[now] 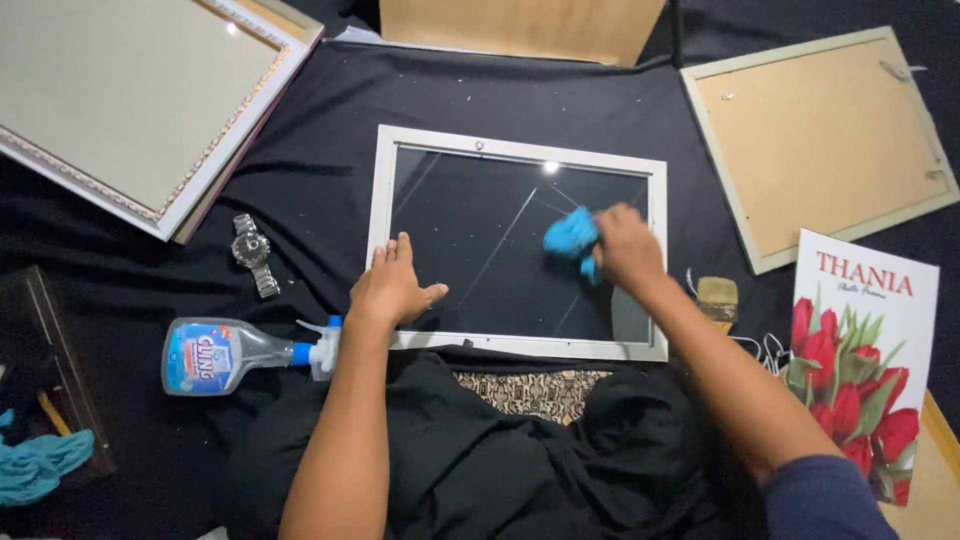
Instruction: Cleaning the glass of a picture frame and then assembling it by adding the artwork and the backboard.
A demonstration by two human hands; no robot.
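Pressing a blue cloth (571,238) against the glass of the white picture frame (518,152), the right hand (627,246) is working near the frame's right side, its fingers (608,222) clenched around the cloth. The left hand (392,286) is lying flat on the frame's lower left corner, fingers spread and gripping nothing. Left of the frame, a spray bottle (225,354) and a wristwatch (253,252) are lying on the black cloth (300,180).

Open black cloth (500,100) is lying upper centre; a wristwatch (253,253) and spray bottle (235,355) are crowding the left, a paintbrush (717,300) the right.
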